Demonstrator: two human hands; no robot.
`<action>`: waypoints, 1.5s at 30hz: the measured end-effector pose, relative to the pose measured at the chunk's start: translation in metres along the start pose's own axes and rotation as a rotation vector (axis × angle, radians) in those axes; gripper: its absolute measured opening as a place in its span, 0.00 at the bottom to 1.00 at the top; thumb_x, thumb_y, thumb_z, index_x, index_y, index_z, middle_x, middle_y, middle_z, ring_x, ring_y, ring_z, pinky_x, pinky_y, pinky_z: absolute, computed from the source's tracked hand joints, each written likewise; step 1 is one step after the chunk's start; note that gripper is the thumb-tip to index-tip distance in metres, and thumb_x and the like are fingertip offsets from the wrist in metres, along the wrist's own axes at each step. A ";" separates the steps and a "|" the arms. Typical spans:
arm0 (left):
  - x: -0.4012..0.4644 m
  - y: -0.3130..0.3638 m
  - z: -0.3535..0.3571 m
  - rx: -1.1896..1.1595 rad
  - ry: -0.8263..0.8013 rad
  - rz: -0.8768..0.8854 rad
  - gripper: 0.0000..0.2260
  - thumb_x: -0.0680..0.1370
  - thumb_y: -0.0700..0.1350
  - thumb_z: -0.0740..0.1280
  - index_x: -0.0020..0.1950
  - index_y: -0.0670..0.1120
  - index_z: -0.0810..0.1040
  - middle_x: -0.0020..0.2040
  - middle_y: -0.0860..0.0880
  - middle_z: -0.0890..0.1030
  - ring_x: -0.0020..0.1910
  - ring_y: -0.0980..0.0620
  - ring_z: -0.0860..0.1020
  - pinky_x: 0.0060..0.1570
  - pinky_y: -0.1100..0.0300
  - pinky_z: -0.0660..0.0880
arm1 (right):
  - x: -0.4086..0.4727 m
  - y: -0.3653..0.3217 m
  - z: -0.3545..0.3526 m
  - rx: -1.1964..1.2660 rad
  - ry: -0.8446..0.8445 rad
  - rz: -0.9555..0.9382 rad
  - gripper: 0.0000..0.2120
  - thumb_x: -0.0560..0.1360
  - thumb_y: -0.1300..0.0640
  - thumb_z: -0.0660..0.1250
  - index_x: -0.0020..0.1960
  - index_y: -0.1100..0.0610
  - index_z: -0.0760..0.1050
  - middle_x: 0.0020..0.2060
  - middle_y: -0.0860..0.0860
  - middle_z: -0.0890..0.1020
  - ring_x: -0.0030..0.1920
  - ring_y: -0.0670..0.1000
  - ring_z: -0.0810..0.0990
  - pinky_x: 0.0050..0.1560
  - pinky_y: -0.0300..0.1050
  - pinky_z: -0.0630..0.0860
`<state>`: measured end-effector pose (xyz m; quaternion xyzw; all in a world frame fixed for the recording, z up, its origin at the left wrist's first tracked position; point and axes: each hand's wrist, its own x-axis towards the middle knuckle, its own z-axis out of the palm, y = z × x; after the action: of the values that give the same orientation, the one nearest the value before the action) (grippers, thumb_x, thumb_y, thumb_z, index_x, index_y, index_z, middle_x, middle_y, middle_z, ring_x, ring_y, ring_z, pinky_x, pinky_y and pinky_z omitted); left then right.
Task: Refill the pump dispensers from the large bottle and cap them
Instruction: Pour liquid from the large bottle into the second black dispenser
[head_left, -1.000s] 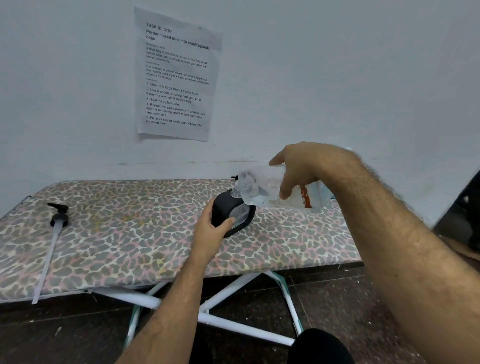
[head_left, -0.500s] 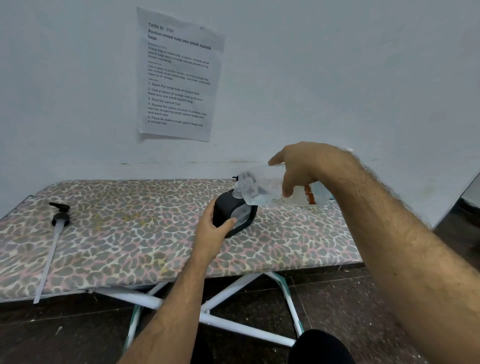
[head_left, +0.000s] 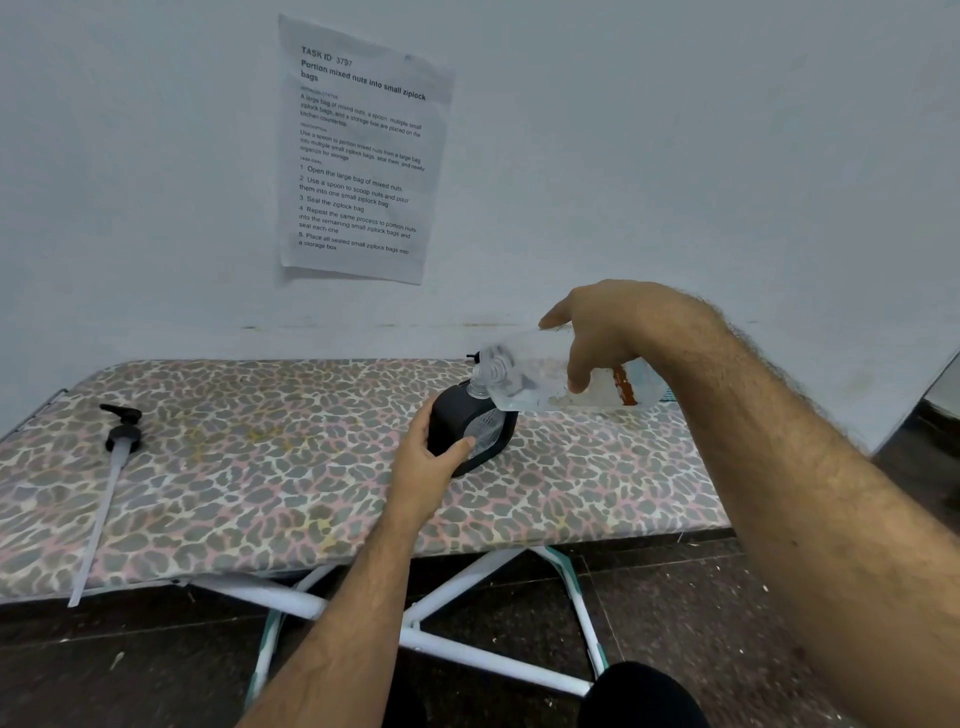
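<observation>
pale wall, patterned board (head_left: 260, 467), dark floor (head_left: 675, 597)

the board, covered in a leopard-print cloth of grey, pink and cream, stands on crossed white legs (head_left: 457, 577) with teal trim. directly behind it rises a plain pale blue-grey wall (head_left: 675, 156), with a printed paper sheet (head_left: 363, 150) stuck above the board's middle. below the board lies a dark, speckled tiled floor. the light is soft and even.

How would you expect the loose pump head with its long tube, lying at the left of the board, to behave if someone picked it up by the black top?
The pump head would probably feel light: a small black top on a thin pale tube. The long tube would likely sway or flex a little, being so slender. Lying flat on the patterned board, it looks unlikely to tip, though it might roll if nudged sideways.
</observation>
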<state>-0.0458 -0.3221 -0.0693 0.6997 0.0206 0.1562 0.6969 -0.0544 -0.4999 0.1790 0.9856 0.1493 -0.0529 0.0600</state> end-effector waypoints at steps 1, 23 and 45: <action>0.000 0.000 0.000 -0.003 -0.002 0.001 0.27 0.76 0.40 0.73 0.70 0.60 0.69 0.62 0.60 0.78 0.61 0.59 0.78 0.63 0.53 0.77 | -0.001 0.000 0.000 -0.009 0.004 -0.002 0.38 0.70 0.52 0.76 0.76 0.44 0.64 0.72 0.45 0.69 0.70 0.51 0.69 0.63 0.52 0.71; 0.000 0.001 0.000 0.006 0.001 -0.013 0.29 0.76 0.41 0.73 0.73 0.57 0.68 0.62 0.59 0.78 0.63 0.55 0.78 0.64 0.50 0.77 | -0.002 0.002 -0.001 -0.015 0.029 0.007 0.39 0.68 0.51 0.78 0.75 0.43 0.65 0.71 0.46 0.71 0.69 0.51 0.70 0.63 0.53 0.72; 0.001 -0.001 0.000 -0.007 0.003 -0.015 0.29 0.76 0.39 0.73 0.74 0.54 0.68 0.65 0.53 0.79 0.63 0.55 0.78 0.63 0.50 0.77 | 0.000 -0.003 -0.006 -0.109 0.031 0.003 0.40 0.68 0.53 0.78 0.75 0.43 0.65 0.70 0.46 0.72 0.69 0.51 0.70 0.61 0.52 0.70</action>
<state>-0.0449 -0.3222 -0.0700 0.6968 0.0263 0.1520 0.7005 -0.0546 -0.4957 0.1850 0.9818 0.1513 -0.0294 0.1112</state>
